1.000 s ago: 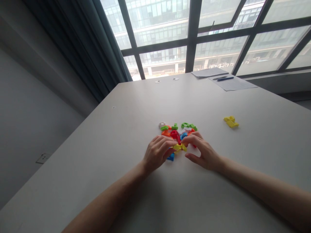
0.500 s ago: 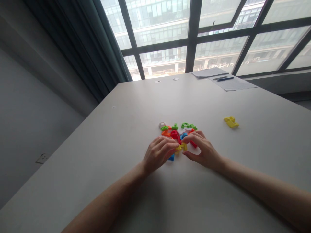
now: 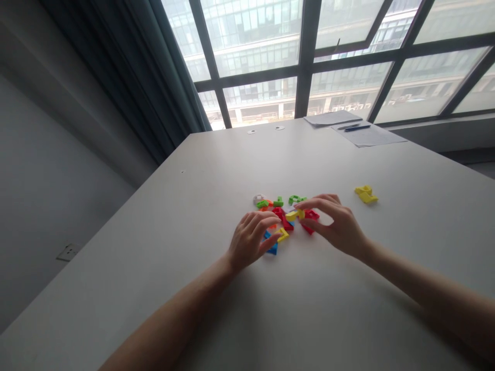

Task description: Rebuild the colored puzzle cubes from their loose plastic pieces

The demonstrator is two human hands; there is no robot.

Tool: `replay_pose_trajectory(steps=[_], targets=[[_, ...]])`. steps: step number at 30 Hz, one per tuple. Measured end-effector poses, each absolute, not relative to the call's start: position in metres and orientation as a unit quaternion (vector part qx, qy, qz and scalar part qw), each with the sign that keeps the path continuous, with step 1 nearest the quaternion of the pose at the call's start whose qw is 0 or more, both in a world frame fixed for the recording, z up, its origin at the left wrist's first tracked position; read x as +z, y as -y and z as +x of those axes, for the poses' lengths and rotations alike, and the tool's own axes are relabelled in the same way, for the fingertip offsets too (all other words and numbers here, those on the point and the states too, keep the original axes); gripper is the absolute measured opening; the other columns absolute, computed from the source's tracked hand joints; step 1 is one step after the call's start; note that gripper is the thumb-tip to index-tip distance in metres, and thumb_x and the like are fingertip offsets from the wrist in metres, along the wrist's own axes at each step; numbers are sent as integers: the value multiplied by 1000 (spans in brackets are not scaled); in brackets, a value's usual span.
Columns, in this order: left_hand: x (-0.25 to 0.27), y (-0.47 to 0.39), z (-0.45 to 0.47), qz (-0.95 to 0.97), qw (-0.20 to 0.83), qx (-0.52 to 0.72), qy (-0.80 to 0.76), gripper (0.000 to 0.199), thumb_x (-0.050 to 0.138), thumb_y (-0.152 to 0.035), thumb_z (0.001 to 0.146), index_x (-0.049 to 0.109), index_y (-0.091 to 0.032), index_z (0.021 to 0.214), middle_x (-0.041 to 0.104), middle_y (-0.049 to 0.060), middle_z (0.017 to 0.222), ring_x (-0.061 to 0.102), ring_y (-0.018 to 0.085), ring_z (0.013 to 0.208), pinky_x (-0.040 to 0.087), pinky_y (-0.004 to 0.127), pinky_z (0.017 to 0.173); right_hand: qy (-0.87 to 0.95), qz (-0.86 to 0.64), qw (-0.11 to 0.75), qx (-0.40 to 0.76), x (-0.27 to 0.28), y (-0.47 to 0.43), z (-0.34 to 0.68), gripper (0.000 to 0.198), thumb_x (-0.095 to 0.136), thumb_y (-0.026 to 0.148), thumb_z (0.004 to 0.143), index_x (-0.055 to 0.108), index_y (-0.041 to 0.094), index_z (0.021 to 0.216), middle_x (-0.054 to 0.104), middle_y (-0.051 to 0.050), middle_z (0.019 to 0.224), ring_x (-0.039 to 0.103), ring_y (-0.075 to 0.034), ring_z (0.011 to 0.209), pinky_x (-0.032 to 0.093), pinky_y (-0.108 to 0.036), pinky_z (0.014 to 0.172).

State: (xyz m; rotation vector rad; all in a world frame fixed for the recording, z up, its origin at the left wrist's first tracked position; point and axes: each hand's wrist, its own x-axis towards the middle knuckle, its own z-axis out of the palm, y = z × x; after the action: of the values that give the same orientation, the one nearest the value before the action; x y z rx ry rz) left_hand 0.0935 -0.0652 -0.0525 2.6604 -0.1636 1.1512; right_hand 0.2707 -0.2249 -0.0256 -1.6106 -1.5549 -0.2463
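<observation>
Tabletop [image 3: 305, 314] lies beneath your right grip [image 3: 338, 226], which pinches a yellow piece [image 3: 292, 216] near red pieces [image 3: 287, 225]. Your left grip [image 3: 249, 239] stands parted, just beside a yellow L-shaped piece [image 3: 284, 235] and a blue piece [image 3: 273, 249]. Yellow shapes [image 3: 366, 195] sit farther off, beyond your right grip.

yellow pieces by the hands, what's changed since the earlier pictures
The right hand has moved rightward and away from the person, carrying one yellow piece in its pinch. The left hand has opened wider beside another yellow piece; whether they touch is unclear. Unchanged: the left hand's rough position, the yellow pair farther right, the papers and pens.
</observation>
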Motion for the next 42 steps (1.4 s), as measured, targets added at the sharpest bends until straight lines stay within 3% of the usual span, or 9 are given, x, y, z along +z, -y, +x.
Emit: replay_pose_trajectory(steps=[6, 11, 16, 22, 29, 35, 40, 42], targets=[[-55, 61, 96, 907, 153, 393, -5, 20, 54, -27, 92, 53, -21, 111, 64, 8, 108, 59, 21, 100, 49, 36, 88, 490, -729, 449, -166, -3, 249, 333, 28, 66, 46, 82, 67, 24, 98, 71, -4, 95, 66, -20, 85, 48, -37, 84], [-55, 61, 98, 907, 169, 387, -12, 18, 51, -23, 93, 52, -21, 111, 62, 8, 107, 57, 21, 100, 49, 36, 88, 355, -797, 453, -182, -21, 284, 411, 32, 70, 39, 78, 68, 18, 102, 71, -10, 98, 66, -18, 82, 48, -28, 76], [-53, 61, 98, 913, 159, 376, -3, 19, 50, -21, 92, 53, -21, 111, 62, 8, 105, 57, 21, 99, 48, 36, 88, 232, -903, 346, -108, -42, 309, 458, 29, 71, 30, 75, 71, 19, 102, 72, -10, 97, 63, -19, 79, 43, -30, 73], [-54, 60, 99, 908, 172, 381, -20, 18, 48, -20, 93, 52, -21, 110, 62, 7, 106, 56, 21, 100, 48, 36, 88, 211, -937, 275, -37, -51, 317, 465, 31, 69, 36, 75, 73, 22, 102, 73, -8, 97, 61, -21, 81, 40, -32, 72], [-57, 59, 99, 911, 186, 367, -33, 18, 46, -20, 94, 51, -21, 111, 61, 7, 108, 55, 21, 103, 47, 37, 91, 229, -936, 265, -29, -55, 317, 467, 36, 67, 47, 77, 76, 22, 102, 65, -6, 58, 50, -17, 48, 37, -34, 58], [-58, 58, 101, 915, 178, 357, -60, 19, 47, -20, 94, 50, -20, 113, 60, 7, 110, 53, 21, 105, 46, 37, 94, 260, -907, 309, -119, -45, 309, 461, 23, 65, 32, 81, 76, 23, 99, 74, -11, 96, 61, -20, 69, 41, -33, 66], [-59, 60, 104, 933, 159, 307, -94, 24, 51, -20, 91, 52, -18, 116, 56, 10, 117, 49, 24, 113, 43, 42, 100, 375, -853, 351, -96, -20, 274, 413, 26, 57, 36, 87, 74, 20, 99, 74, -9, 93, 65, -20, 76, 45, -32, 69], [-58, 60, 104, 938, 160, 290, -100, 23, 53, -19, 90, 55, -17, 113, 55, 11, 117, 49, 25, 112, 44, 42, 100, 477, -799, 355, -86, -15, 256, 382, 25, 55, 38, 89, 72, 22, 97, 73, -7, 101, 66, -23, 91, 46, -35, 79]])
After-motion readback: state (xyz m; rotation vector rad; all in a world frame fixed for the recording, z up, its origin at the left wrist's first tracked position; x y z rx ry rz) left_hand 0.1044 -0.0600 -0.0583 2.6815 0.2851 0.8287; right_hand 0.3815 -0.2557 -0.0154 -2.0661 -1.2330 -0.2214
